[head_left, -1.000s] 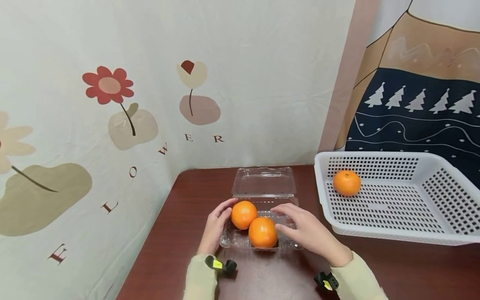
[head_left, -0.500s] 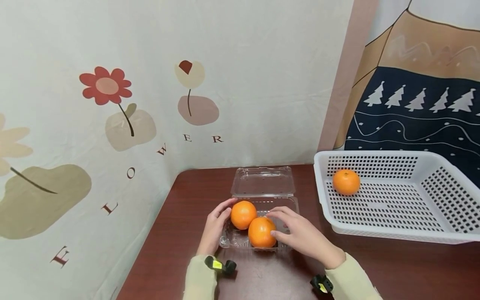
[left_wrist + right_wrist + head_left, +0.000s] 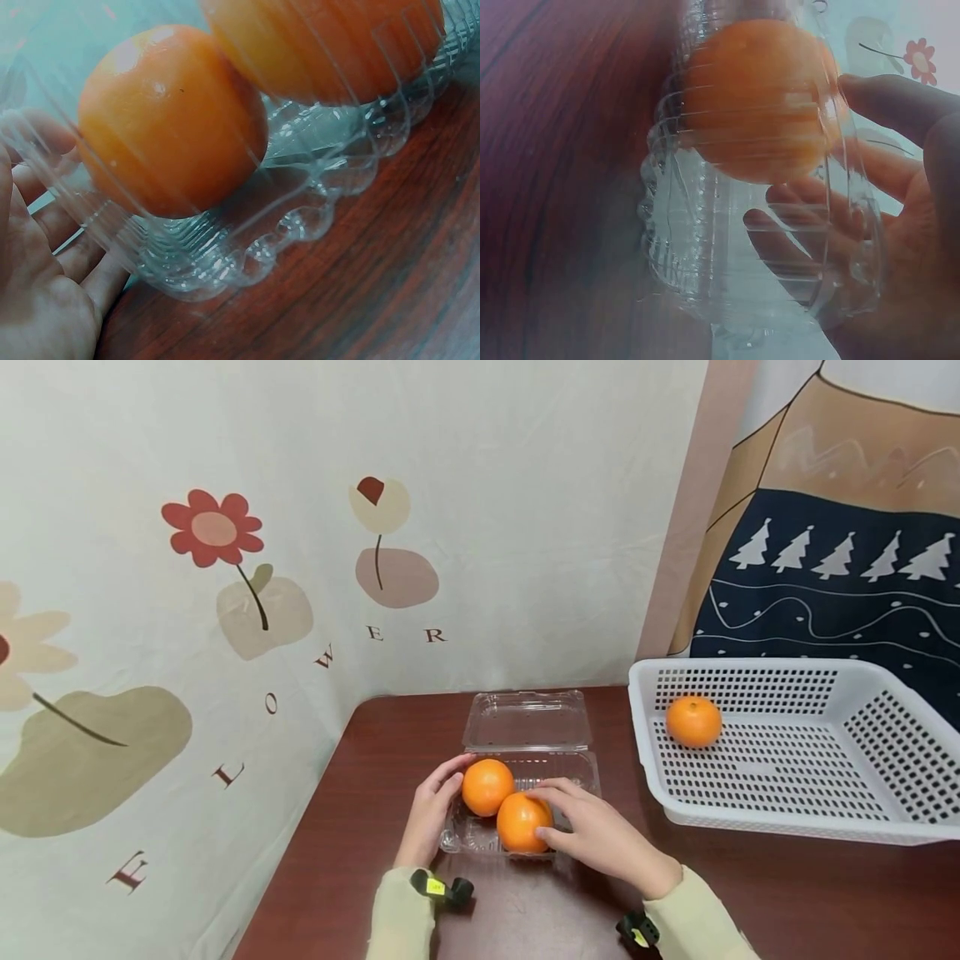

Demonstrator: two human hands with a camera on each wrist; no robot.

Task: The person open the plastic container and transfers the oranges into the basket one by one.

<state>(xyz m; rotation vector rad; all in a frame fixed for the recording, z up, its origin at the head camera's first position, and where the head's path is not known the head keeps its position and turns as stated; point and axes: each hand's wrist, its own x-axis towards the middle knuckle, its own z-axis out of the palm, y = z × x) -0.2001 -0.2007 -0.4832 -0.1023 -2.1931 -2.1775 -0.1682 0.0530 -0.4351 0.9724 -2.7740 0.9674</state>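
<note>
An open clear plastic clamshell box (image 3: 480,843) stands on the table, its lid (image 3: 528,720) folded back. Two oranges sit inside: a left orange (image 3: 488,787) and, touching it, a front orange (image 3: 524,822). My right hand (image 3: 600,831) reaches over the box's right side, its thumb and fingertips round the front orange's right side; in the right wrist view several fingers (image 3: 776,232) show through the clear wall. My left hand (image 3: 427,814) lies against the box's left wall beside the left orange, fingers (image 3: 56,225) fairly straight along the outside.
A white perforated basket (image 3: 780,835) stands to the right of the box, with one orange (image 3: 693,722) in its back left corner. A flower-printed curtain (image 3: 525,527) hangs behind the brown table (image 3: 360,793).
My right hand has moved left, from beside the front orange to touching it with thumb and fingertips. The left hand and the oranges have hardly moved.
</note>
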